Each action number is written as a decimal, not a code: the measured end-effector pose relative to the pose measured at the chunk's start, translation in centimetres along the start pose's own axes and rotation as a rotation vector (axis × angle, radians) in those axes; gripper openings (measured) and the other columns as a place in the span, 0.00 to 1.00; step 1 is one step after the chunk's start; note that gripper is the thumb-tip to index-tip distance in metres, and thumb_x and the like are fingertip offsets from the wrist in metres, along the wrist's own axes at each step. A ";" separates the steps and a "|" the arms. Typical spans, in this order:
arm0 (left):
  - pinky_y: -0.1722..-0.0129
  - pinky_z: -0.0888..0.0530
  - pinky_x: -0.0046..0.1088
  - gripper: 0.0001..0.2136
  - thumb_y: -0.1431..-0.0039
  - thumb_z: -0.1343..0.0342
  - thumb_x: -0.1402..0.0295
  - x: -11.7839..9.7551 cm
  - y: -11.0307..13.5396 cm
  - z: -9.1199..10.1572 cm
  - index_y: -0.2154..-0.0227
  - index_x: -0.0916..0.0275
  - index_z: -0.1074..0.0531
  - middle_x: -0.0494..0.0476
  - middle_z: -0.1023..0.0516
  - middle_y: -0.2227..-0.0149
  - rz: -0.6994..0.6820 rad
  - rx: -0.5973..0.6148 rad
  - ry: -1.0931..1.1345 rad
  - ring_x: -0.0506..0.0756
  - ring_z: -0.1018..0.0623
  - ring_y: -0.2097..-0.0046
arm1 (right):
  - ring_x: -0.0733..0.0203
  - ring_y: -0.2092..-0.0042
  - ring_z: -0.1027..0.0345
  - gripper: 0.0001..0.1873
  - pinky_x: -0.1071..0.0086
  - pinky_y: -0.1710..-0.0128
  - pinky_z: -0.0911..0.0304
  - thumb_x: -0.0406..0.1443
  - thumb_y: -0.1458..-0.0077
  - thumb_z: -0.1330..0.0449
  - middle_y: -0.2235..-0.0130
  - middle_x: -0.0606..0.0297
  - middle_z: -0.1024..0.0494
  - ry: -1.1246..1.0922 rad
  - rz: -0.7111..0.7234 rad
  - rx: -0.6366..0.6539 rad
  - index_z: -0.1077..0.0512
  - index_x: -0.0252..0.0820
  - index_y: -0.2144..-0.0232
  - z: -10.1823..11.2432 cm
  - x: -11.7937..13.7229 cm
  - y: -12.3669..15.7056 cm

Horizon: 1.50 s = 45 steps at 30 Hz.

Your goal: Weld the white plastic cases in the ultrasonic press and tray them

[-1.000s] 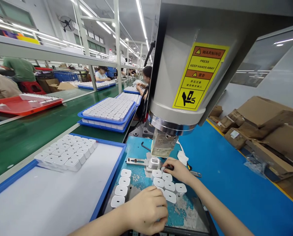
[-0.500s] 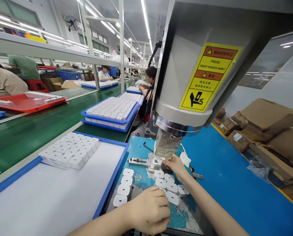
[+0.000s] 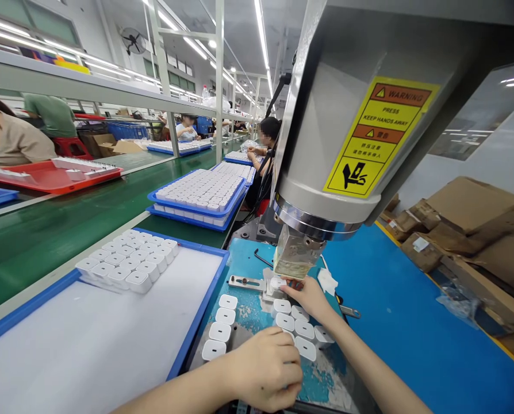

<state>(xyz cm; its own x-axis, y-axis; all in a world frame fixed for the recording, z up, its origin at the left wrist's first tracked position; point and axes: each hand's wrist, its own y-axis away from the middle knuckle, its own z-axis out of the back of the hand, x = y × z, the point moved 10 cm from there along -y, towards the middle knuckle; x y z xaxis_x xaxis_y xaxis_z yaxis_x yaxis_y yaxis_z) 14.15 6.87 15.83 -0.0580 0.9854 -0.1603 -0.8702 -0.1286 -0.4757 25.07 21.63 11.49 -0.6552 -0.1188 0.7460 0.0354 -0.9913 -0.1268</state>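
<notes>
Under the press head (image 3: pixel 299 253), my right hand (image 3: pixel 309 298) pinches a small white charger housing (image 3: pixel 277 283) at the metal fixture (image 3: pixel 268 290). Its thumb and index finger lie against the housing's right side. Nearer to me, my left hand (image 3: pixel 268 368) is closed with its fingers curled, and whatever is inside is hidden. Just beyond it stand several white charger housings (image 3: pixel 304 329), each with a small dark slot on top. Part of this group is covered by my left hand. To its left is a line of similar housings (image 3: pixel 219 332).
A blue-rimmed tray (image 3: pixel 200 313) on the left carries rows of white housings (image 3: pixel 130 259). Stacked full trays (image 3: pixel 196 192) stand farther back by the green belt (image 3: pixel 73 221). A hex key (image 3: pixel 263 257) lies behind the fixture. Co-workers sit along the line; cardboard boxes (image 3: pixel 476 207) are at right.
The view has shifted slightly, so the scene sits a little farther right. My right fingertips have moved a little left over the housing at the fixture. My left hand stays closed in nearly the same place.
</notes>
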 end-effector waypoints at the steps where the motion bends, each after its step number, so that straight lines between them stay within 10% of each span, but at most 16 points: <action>1: 0.66 0.37 0.29 0.07 0.42 0.51 0.67 0.0 0.0 0.0 0.75 0.60 0.36 0.49 0.28 0.74 0.001 0.001 0.000 0.50 0.33 0.69 | 0.58 0.73 0.35 0.13 0.67 0.74 0.43 0.46 0.49 0.42 0.74 0.64 0.27 0.010 -0.002 -0.006 0.27 0.43 0.69 0.0 0.2 0.0; 12: 0.65 0.38 0.28 0.06 0.42 0.51 0.67 0.1 0.0 -0.3 0.74 0.60 0.34 0.49 0.28 0.73 0.019 0.040 0.000 0.50 0.33 0.69 | 0.57 0.72 0.32 0.19 0.67 0.74 0.39 0.47 0.47 0.43 0.72 0.62 0.25 0.117 0.007 -0.007 0.25 0.44 0.58 0.0 1.2 0.7; 20: 0.65 0.38 0.29 0.06 0.42 0.51 0.67 0.0 0.0 -0.3 0.74 0.60 0.34 0.50 0.29 0.73 0.016 0.066 -0.023 0.50 0.33 0.69 | 0.51 0.51 0.33 0.15 0.58 0.54 0.37 0.41 0.40 0.49 0.56 0.63 0.22 0.217 0.159 -0.006 0.23 0.48 0.62 0.1 2.3 1.2; 36: 0.65 0.37 0.29 0.08 0.41 0.53 0.67 0.0 0.1 -0.3 0.74 0.60 0.35 0.49 0.28 0.72 -0.006 0.057 -0.032 0.50 0.33 0.68 | 0.54 0.60 0.30 0.13 0.63 0.62 0.35 0.42 0.43 0.46 0.65 0.61 0.24 0.195 0.106 -0.058 0.25 0.45 0.61 -0.1 1.4 1.0; 41: 0.64 0.37 0.30 0.06 0.42 0.52 0.67 -0.3 0.1 -0.2 0.73 0.60 0.35 0.50 0.28 0.72 -0.037 0.073 -0.086 0.51 0.32 0.67 | 0.56 0.64 0.32 0.15 0.65 0.69 0.35 0.45 0.42 0.48 0.61 0.59 0.27 0.214 0.126 -0.074 0.29 0.44 0.59 1.9 2.5 2.1; 45: 0.65 0.37 0.30 0.06 0.45 0.50 0.66 -0.8 0.1 -0.4 0.74 0.60 0.34 0.51 0.30 0.73 -0.086 0.119 -0.154 0.51 0.32 0.68 | 0.55 0.52 0.34 0.12 0.63 0.56 0.35 0.42 0.40 0.49 0.53 0.62 0.28 0.216 0.199 -0.137 0.31 0.50 0.56 5.5 3.1 6.8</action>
<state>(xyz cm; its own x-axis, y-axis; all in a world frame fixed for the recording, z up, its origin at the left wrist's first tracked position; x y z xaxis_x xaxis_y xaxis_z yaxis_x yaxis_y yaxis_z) 14.33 5.99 15.58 -0.0474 0.9988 0.0154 -0.9262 -0.0382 -0.3751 27.44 14.24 16.51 -0.7914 -0.2801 0.5434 0.0864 -0.9312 -0.3542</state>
